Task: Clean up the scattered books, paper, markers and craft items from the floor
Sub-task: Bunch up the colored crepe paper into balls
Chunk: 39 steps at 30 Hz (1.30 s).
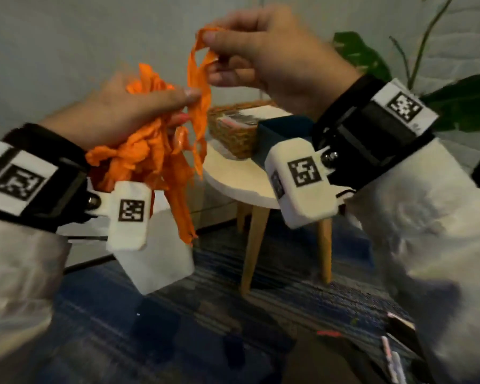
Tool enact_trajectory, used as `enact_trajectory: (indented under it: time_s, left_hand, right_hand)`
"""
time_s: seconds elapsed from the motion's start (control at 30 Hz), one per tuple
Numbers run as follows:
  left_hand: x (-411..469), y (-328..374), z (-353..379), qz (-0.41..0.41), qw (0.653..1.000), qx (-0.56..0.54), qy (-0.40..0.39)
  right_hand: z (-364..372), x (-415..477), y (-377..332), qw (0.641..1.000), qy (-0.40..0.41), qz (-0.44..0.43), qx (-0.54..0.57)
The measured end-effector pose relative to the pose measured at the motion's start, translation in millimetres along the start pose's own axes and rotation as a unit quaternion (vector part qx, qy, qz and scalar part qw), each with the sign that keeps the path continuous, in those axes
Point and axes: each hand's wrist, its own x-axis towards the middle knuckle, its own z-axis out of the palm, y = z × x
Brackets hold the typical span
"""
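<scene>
1. Head view: holds a crumpled bunch of orange crepe-paper strips [147, 151] up off the floor, in front of a plain grey wall [67, 37].
2. Grips the bunch in the left hand [122, 109], with the fingers curled round its top and the thumb laid across the front. Leaves the loose ends hanging below the wrist.
3. Pinches one long orange strip [196, 62] in the right hand [275, 62], between thumb and forefinger, with the other fingers curled beneath. Holds it above and to the right of the bunch, with the lower end trailing down past the left thumb.
4. Wears black wrist bands with white code tags [302, 173] on both wrists, over pale sleeves [427, 245].
5. Looks past the hands at a round white table on wooden legs [233, 187]. Notes on it a woven straw basket [230, 134] with papers inside, and a dark blue box [277, 128] just beside the basket on the right.
6. Notes a white angular object [161, 264] below the left wrist. Cannot tell whether paper or box.
7. Sees blue striped carpet [205, 306] underfoot. Picks out a small red stick [329, 333] and pink-and-white pieces [390, 356] lying on it at lower right, too blurred to identify.
8. Notes a green broad-leaved plant [366, 59] behind the right wrist.
</scene>
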Motion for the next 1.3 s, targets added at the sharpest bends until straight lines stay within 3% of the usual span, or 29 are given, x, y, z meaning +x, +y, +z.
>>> enact_trajectory:
  time_s: [0.17, 0.3, 0.43, 0.53, 0.63, 0.7, 0.9, 1.0, 1.07, 1.17, 1.3]
  left_hand:
    - [-7.9, -51.1, -45.3, -0.023, 0.996, -0.012, 0.088]
    - [1.8, -101.7, -86.2, -0.049, 0.969, -0.066, 0.232]
    - [14.9, -137.1, -95.4, -0.082, 0.948, -0.130, 0.278]
    - [26.7, -176.9, -94.7, -0.125, 0.939, -0.128, 0.293]
    - [41.9, -231.6, -92.7, -0.160, 0.939, -0.091, 0.291]
    - [49.7, -259.9, -85.4, -0.178, 0.941, -0.040, 0.286]
    - [62.1, -342.5, -79.2, -0.331, 0.941, 0.016, 0.066]
    - [52.8, -329.1, -68.1, -0.379, 0.921, 0.073, -0.052]
    - [51.4, -334.0, -71.4, -0.387, 0.906, 0.151, -0.076]
    - [51.7, -333.7, -87.6, -0.348, 0.888, 0.298, -0.041]
    - [47.5, -305.5, -94.0, -0.281, 0.920, 0.274, 0.014]
  right_hand:
    - [65.1, 51.6, 57.8, 0.992, -0.010, 0.050, 0.117]
    - [100.7, 73.1, 123.6, 0.993, 0.026, 0.084, 0.079]
    - [125.2, 81.7, 223.4, 0.987, -0.001, 0.125, -0.103]
    - [138.7, 82.4, 287.1, 0.942, -0.095, 0.126, -0.296]
    - [148.8, 73.6, 338.0, 0.855, -0.225, 0.149, -0.442]
    - [151.7, 64.8, 358.8, 0.826, -0.278, 0.126, -0.475]
    - [150.1, 61.8, 376.1, 0.814, -0.265, 0.041, -0.515]
    - [149.9, 61.6, 371.5, 0.807, -0.277, 0.029, -0.520]
    - [150.2, 62.2, 369.4, 0.813, -0.269, 0.043, -0.515]
    - [152.8, 63.2, 367.6, 0.820, -0.265, 0.063, -0.503]
    - [155.7, 62.7, 363.4, 0.830, -0.259, 0.106, -0.482]
